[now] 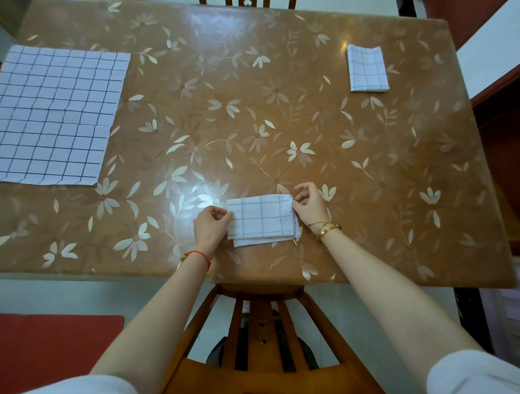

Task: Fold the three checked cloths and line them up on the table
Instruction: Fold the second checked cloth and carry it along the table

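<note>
A small folded white cloth with thin blue checks (261,219) lies near the table's front edge, its layers slightly offset at the bottom. My left hand (211,226) pinches its left edge and my right hand (309,206) pinches its right edge. A second folded checked cloth (367,69) lies at the far right of the table. A third checked cloth (56,115) lies spread flat and unfolded at the left.
The table (253,98) is brown and glossy with a pale flower pattern. A wooden chair back (259,323) stands against the front edge between my arms. Another chair (247,2) is at the far side. A red mat (56,351) lies on the floor at left.
</note>
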### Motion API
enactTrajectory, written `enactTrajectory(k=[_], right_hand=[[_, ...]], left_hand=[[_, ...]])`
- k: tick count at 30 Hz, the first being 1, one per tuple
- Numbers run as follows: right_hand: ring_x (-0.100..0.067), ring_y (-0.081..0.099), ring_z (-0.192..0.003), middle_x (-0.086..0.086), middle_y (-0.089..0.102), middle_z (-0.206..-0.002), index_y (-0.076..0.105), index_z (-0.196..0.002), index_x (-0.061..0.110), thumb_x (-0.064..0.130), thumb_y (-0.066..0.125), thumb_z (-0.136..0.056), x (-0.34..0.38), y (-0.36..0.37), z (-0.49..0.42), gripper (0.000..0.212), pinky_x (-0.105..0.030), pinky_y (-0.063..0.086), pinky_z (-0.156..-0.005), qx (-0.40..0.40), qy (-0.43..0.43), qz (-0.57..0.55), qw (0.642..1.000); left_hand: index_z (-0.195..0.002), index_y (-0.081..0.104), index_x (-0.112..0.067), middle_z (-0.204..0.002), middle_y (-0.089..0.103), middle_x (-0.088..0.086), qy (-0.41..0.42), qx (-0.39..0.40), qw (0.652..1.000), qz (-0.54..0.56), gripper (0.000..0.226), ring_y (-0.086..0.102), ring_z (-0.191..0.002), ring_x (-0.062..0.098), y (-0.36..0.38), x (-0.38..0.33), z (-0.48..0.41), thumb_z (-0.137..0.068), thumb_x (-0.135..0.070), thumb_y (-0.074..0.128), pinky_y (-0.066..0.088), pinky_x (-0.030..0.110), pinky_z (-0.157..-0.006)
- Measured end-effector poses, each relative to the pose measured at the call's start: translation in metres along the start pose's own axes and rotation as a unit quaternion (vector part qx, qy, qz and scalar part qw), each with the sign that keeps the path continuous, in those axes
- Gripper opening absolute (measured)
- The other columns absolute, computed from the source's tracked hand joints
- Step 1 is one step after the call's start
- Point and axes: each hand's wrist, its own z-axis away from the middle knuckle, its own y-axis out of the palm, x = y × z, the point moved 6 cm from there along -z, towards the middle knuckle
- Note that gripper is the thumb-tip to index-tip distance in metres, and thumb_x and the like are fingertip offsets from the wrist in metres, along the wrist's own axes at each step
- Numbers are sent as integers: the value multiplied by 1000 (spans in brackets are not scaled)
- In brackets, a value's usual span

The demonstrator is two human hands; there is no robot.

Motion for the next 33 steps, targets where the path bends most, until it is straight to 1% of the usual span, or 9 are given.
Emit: enactTrajectory(k=[4, 7, 9, 12, 16, 20, 26, 30, 33], right_hand=[[-26, 65, -74, -1, 64, -76, 56, -78, 20, 27, 69, -84, -10, 0, 1, 17, -38, 54, -72, -2, 29, -13, 999], [-30, 61, -78, -17, 64, -69, 46, -58, 13, 43, 54, -91, -18, 0, 0, 46, -48, 51, -83, 4, 57, -5, 998], [-31, 58, -77, -23, 61, -68, 45, -58, 11, 56, 51, -87, -19, -1, 3, 53, -46, 49, -72, 9, 73, -17, 997], [-22, 62, -72, -4, 66, -70, 59, -67, 14, 40, 68, -82, -23, -2, 6, 31, -39, 52, -73, 41, 65, 7, 997], [-23, 66, -79, -2, 69, -75, 58, -68, 26, 28, 69, -82, -26, -5, 11, 18, -42, 55, -78, 35, 54, 34, 997], [-18, 58, -76, 0, 63, -75, 62, -77, 15, 23, 66, -86, -22, -6, 15, 12, -29, 46, -71, 29, 40, 74, 996], [-19, 53, -73, -4, 61, -75, 60, -77, 7, 17, 63, -85, -20, -2, 20, 13, -32, 44, -75, 30, 2, 134, 991], [-20, 48, -77, -6, 58, -75, 59, -75, 4, 14, 63, -85, -24, 2, 22, 14, -27, 21, -67, 22, -16, 154, 988], [-18, 46, -78, -6, 56, -76, 54, -74, 7, 13, 62, -85, -23, 3, 21, 15, -28, 17, -65, 22, -16, 152, 988]], left_hand=[[-89, 66, -19, -79, 71, -3, -26, 16, 999, 17, 14, 70, -86, 19, 4, 0, 6, -78, -23, 74, 57, 33, -81], [-89, 68, -23, -81, 74, -3, -42, 40, 994, 89, 15, 72, -86, 18, 9, 3, 10, -75, -21, 75, 59, 43, -85], [-92, 69, -22, -84, 75, -2, -47, 54, 990, 123, 17, 74, -86, 19, 10, 3, 15, -77, -16, 73, 60, 45, -84], [-101, 68, -21, -89, 76, -2, -33, 67, 989, 130, 26, 73, -88, 17, 13, 3, 24, -79, -9, 71, 60, 43, -85], [-105, 67, -23, -88, 75, -9, -2, 71, 991, 114, 30, 70, -88, 6, 14, 4, 34, -80, -6, 69, 59, 32, -84], [-108, 65, -22, -91, 73, -8, 31, 64, 993, 90, 34, 68, -86, 1, 13, 0, 45, -81, -2, 66, 49, 8, -61], [-110, 63, -22, -89, 70, -10, 36, 64, 995, 71, 39, 67, -83, 2, 16, 5, 46, -81, 5, 62, 52, 11, -62], [-113, 61, -24, -98, 71, -5, 41, 79, 993, 76, 47, 68, -83, 2, 17, 6, 42, -79, 8, 62, 55, 16, -65], [-123, 52, -24, -101, 69, -8, 40, 95, 990, 97, 57, 70, -85, 7, 15, 4, 39, -78, 8, 65, 56, 19, -57]])
